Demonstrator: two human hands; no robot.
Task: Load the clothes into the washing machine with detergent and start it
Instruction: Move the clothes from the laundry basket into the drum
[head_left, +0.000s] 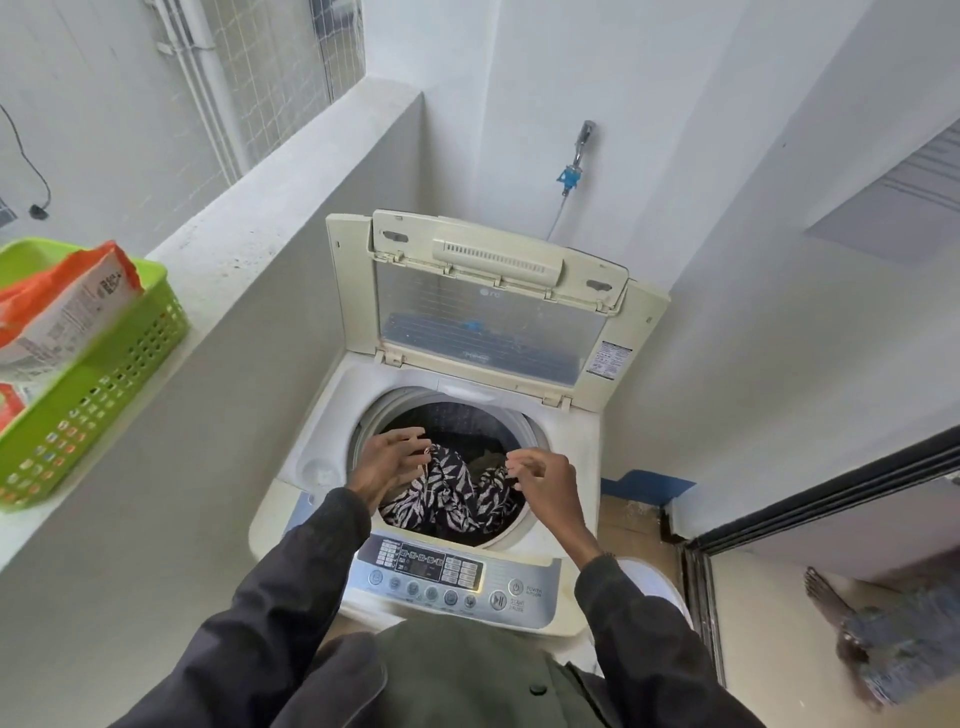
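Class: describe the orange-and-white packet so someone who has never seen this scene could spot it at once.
Left of the open washing machine runs a white ledge. On it stands a green slotted basket, and the packet leans inside. Its crumpled orange top pokes above the green rim.

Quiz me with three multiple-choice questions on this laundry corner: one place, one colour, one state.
1. Where does the orange detergent packet lie? A in the drum; B in the basket on the ledge; C on the control panel.
2. What colour is the basket? A blue; B red; C green.
3. How is the washing machine's lid? A raised; B shut; C missing.
Answers: B, the packet sticks out of the basket; C, its slotted walls are lime green; A, the lid stands up behind the drum holding the leaf-print garment.
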